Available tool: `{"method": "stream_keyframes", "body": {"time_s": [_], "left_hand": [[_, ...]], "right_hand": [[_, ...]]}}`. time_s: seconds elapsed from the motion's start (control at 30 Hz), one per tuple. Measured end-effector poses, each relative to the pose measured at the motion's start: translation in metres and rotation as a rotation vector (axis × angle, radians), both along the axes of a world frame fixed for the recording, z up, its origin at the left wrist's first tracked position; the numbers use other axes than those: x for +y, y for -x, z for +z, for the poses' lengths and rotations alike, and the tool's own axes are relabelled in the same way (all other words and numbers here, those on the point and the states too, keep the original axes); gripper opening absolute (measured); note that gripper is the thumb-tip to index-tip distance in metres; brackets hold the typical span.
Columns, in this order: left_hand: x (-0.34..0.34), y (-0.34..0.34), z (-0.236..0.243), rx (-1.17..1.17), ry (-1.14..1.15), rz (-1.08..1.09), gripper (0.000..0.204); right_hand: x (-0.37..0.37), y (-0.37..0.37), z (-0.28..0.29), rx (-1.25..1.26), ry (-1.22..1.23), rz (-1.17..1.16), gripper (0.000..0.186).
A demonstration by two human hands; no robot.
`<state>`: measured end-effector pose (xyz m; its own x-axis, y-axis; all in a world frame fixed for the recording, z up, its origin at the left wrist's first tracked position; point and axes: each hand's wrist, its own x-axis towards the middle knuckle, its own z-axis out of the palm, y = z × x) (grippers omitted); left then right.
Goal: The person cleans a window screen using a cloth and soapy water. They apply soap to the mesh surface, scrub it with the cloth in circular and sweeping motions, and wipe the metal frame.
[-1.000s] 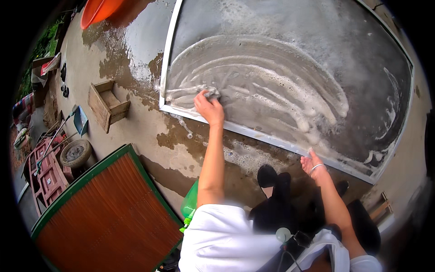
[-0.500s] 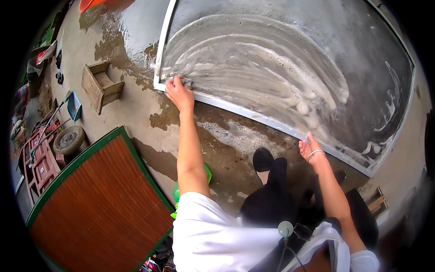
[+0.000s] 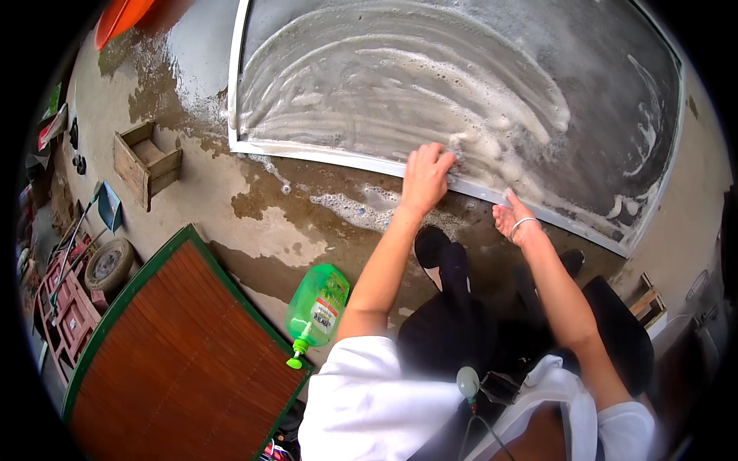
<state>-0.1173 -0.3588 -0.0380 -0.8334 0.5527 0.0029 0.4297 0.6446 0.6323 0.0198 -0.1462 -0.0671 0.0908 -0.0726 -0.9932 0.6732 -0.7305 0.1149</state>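
A white-framed grey screen panel (image 3: 338,84), streaked with soap foam, fills the upper middle. My left hand (image 3: 425,177) presses down at its lower edge, fingers curled on a grey wad of cloth or scrubber, mostly hidden under them. My right hand (image 3: 516,219), wearing a silver bangle, holds that edge farther right, thumb up against the frame and fingers curled below it. A green pump bottle (image 3: 321,300) lies beside my left forearm, left of my dark-clad legs. Wet patches and suds (image 3: 350,207) spread over the concrete just below the panel.
An orange basin (image 3: 119,19) is at the top left. A wooden box (image 3: 146,165) and blue dustpan (image 3: 109,203) sit left. A brown green-edged board (image 3: 177,346) lies lower left, near a tyre (image 3: 109,263) and red plastic items (image 3: 69,307). A small wooden piece (image 3: 646,303) lies right.
My left hand moved left along the panel's lower edge, then swept right toward my right hand. My right hand stays on the frame. The green bottle has come out from behind my arm.
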Motion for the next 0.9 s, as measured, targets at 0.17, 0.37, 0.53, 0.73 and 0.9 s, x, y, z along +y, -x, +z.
{"method": "stream_keyframes", "body": {"time_s": [0.17,0.37,0.53,0.73,0.9], "left_hand": [[-0.164,0.088,0.008,0.255,0.390,0.341,0.028],[-0.102,0.082,-0.003,0.114,0.177,0.283,0.029],[0.066,-0.007,0.003,-0.096,-0.195,-0.071,0.029],[0.128,-0.025,-0.012,-0.219,-0.338,-0.219,0.023],[0.105,0.003,0.012,-0.267,-0.251,-0.088,0.038]], "right_hand": [[0.000,0.000,0.006,-0.005,-0.048,0.023,0.054],[0.002,0.002,0.005,-0.033,-0.101,-0.002,0.050],[-0.002,0.013,0.003,0.026,-0.028,-0.041,0.049],[0.014,-0.024,-0.014,0.218,0.247,-0.096,0.080],[0.031,-0.041,-0.044,0.085,0.258,-0.091,0.097]]}}
